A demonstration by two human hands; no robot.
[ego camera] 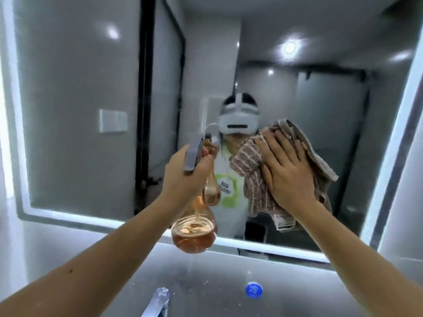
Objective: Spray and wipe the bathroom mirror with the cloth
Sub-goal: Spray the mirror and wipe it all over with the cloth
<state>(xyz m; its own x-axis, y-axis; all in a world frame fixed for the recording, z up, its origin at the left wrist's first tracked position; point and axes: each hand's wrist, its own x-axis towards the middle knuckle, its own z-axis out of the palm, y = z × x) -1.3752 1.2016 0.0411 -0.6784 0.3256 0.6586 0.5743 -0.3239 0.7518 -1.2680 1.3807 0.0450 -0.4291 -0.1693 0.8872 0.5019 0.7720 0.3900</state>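
Mirror (80, 88): flat glass, rounded corners, with a lit white strip running inside its edge on the left, bottom and right. Left hand (183, 179): raised in front of the lower middle of the glass, fingers curled tight round the neck of the spray bottle (194, 234), just under its grey plastic trigger head (194, 154). The bottle hangs below the grip; the body is clear, bulb-shaped and partly filled with amber liquid that pools in the rounded base, level with the mirror's bottom edge. The nozzle faces the glass; whether a finger is on the trigger, cannot tell. Just right of the bottle, cloth (249, 179): soft, ribbed, brown-and-pink striped, bunched in folds against the mirror, a white printed label (285, 221) hanging at its lower edge. Right hand (286, 170): lies flat on the cloth, fingers straight and spread, pressing it to the glass; the cloth shows past the palm to the left, above and to the right. Below, on the pale grey counter (320, 294): a shiny metal tap (158, 303), then a round blue cap (253, 290) further right.
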